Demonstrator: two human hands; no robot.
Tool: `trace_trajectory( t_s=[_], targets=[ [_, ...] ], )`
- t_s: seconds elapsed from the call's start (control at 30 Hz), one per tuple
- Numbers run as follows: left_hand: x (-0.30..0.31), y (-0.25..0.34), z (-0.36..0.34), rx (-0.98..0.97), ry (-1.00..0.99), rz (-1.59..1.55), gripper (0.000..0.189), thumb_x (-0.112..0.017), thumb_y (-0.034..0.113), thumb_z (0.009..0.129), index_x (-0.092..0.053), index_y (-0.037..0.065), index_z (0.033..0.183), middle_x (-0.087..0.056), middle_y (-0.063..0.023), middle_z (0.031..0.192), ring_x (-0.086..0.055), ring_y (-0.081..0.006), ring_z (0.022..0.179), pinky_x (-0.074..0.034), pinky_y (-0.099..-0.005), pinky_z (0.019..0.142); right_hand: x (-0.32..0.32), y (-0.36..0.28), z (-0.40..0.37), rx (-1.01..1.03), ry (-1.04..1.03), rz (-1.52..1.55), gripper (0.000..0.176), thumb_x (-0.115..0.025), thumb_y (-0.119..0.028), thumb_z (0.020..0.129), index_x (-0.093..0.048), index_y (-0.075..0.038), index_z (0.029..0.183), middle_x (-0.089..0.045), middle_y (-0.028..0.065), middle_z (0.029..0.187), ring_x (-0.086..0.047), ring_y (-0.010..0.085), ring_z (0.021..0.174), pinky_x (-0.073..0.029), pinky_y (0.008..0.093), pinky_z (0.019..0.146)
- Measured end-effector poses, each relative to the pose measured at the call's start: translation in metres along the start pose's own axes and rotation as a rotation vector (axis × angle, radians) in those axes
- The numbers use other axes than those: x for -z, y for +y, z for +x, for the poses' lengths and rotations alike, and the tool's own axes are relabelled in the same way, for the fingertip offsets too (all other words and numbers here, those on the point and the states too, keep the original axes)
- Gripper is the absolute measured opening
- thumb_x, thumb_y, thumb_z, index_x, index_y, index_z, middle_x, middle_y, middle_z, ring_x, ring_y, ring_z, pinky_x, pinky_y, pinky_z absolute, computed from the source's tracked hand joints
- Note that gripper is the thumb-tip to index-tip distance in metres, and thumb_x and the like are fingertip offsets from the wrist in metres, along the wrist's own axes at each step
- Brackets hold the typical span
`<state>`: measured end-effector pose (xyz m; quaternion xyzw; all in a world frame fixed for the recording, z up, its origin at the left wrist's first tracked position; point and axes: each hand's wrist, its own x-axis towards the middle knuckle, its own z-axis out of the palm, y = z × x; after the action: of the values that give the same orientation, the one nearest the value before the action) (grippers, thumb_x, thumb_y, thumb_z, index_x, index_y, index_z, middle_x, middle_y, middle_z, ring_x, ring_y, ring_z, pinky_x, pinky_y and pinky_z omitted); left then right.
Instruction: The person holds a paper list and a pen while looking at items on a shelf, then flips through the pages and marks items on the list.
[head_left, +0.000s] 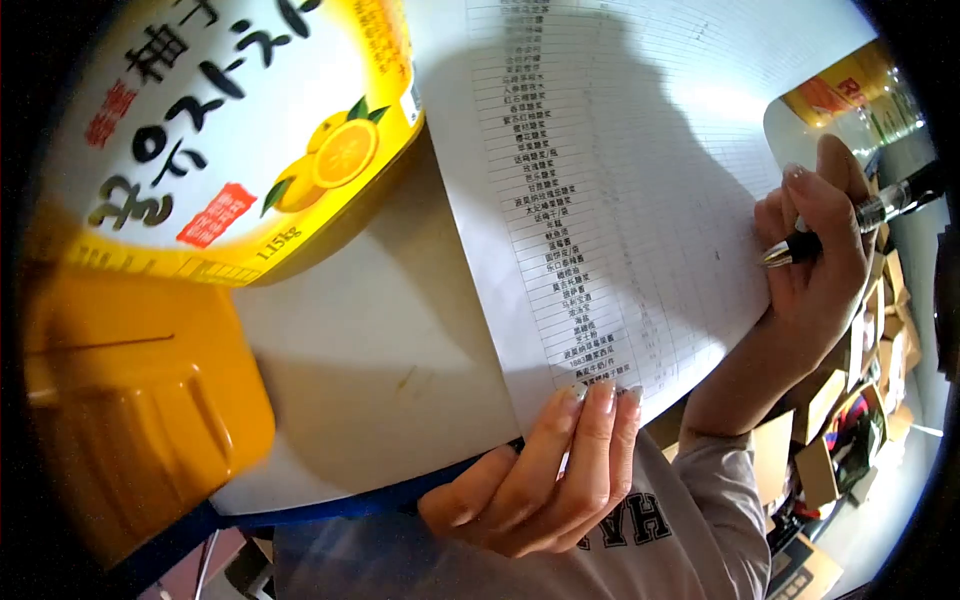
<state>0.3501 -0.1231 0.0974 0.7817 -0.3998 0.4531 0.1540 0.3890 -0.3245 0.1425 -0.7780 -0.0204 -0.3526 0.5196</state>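
Nearly level, pen (pixel 875 212) in right hand (pixel 815 275), tip leftward, perhaps on sheet (pixel 640 120).

matt paper sheet (pixel 600 200), glossy plastic jar (pixel 200 150), shiny pen (pixel 850 225).

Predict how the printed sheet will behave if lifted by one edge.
Probably floppy: the sheet looks like a single thin page, gripped at its lower edge by the left hand. Likely very light, since a few fingertips steady it. It may crease easily under the pen in the right hand.
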Motion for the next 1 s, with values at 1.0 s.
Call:
trace_trajectory(
  t_s=[1.0],
  targets=[
    [0.012, 0.005, 0.003, 0.042, 0.013, 0.081, 0.008, -0.053, 0.022, 0.073, -0.059, 0.017, 0.076, -0.057, 0.0044, 0.079, -0.050, -0.0079, 0.070, -0.032, -0.0180, 0.060, -0.003, -0.028, 0.006, -0.211, -0.193, 0.093, 0.033, -0.058, -0.015, 0.064, -0.031, -0.009, 0.045, -0.028, -0.0060, 0.045, -0.023, 0.0038, 0.044, -0.013, 0.0200, 0.042]
  ],
)
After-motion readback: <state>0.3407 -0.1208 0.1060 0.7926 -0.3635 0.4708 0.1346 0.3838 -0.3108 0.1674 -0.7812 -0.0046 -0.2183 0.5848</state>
